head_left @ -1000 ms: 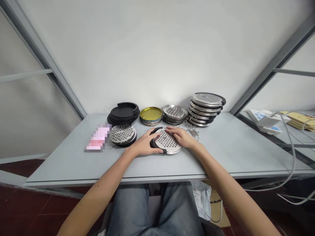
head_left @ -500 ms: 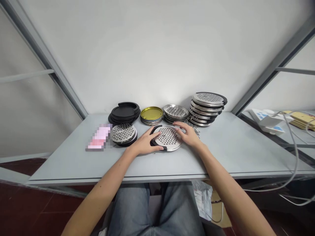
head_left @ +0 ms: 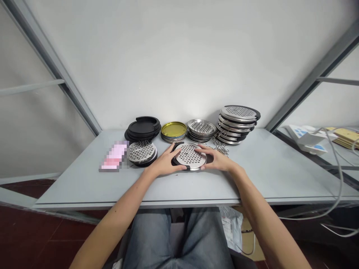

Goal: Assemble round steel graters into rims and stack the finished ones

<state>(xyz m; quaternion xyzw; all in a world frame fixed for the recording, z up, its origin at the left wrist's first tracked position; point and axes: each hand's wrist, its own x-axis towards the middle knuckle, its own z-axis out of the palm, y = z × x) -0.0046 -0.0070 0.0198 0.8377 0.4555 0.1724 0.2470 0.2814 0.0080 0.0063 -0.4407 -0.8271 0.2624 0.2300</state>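
A round silver disc pierced with rows of holes (head_left: 191, 156) lies flat on the table, a black curved rim (head_left: 174, 160) around its left side. My left hand (head_left: 166, 161) wraps that rim, thumb at the near edge and fingers over the far left. On the opposite side, my right hand (head_left: 217, 158) grips the edge between thumb and fingers. Just left of my left hand sits a small pile of perforated discs (head_left: 141, 153) with black parts beneath. Thin wire pieces (head_left: 221, 147) lie loosely behind my right hand.
Along the wall stand black round trays (head_left: 143, 126), a stack topped by a yellow round lid (head_left: 174, 129), metal discs with raised teeth (head_left: 201, 127) and a tall stack of rimmed discs (head_left: 238, 114). A blurred pink item (head_left: 113, 156) lies left. White cables (head_left: 340, 175) hang right.
My right hand first lifts its fingers off the disc's top and shifts to the right edge, then closes around it with the thumb at the near side. My left hand stays on the black rim.
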